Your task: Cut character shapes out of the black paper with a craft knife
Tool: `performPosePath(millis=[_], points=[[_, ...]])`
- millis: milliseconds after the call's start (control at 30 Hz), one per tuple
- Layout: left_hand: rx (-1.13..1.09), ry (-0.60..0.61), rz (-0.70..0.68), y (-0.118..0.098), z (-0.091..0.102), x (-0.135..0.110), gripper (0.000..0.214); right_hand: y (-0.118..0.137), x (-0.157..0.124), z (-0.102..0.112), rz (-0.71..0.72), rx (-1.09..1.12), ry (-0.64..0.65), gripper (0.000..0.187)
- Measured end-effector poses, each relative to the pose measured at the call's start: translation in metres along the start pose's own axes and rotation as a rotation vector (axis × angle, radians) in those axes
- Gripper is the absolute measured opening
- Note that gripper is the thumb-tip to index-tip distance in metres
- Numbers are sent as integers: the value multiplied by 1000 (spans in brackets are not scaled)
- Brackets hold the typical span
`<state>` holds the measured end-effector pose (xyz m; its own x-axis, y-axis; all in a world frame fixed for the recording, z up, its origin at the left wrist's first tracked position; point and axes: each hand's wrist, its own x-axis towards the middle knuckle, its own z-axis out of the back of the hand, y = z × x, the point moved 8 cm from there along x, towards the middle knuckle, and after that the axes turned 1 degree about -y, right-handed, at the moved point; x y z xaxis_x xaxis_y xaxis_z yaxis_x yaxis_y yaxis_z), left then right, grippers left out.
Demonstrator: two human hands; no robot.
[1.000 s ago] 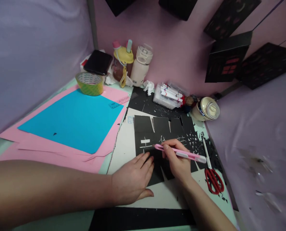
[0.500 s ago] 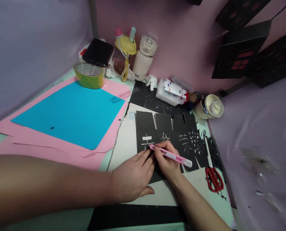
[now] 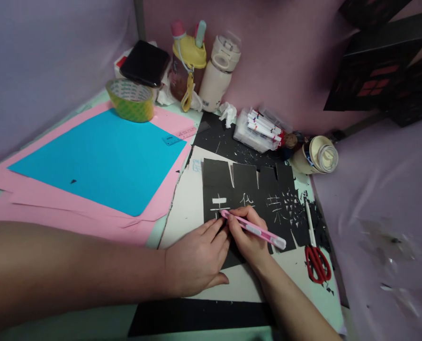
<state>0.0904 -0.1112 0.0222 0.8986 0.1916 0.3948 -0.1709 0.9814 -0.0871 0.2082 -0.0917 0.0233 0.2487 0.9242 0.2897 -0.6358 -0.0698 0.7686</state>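
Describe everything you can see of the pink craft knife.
The pink craft knife is a slim, pen-like cutter, plastic by its look, with a pale slider patch along its body and a lighter rear end. It sits at a low slant, its tip pointing left onto the black paper and its rear end pointing right. The blade is too small to make out. The right hand grips its front half, and the left hand has its fingertips close beside the tip.
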Motion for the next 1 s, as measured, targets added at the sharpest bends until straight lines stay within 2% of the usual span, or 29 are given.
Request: performPosePath(millis=[500,767,1000], points=[[-10,-6,6,0,-2,1,77,1,-5,-8,43,87,91,11],[-10,-13,1,0,-2,1,76,-3,-5,-9,47,141,85,11],[-11,-1,2,0,-2,1,76,2,-6,-9,109,84,85,10]])
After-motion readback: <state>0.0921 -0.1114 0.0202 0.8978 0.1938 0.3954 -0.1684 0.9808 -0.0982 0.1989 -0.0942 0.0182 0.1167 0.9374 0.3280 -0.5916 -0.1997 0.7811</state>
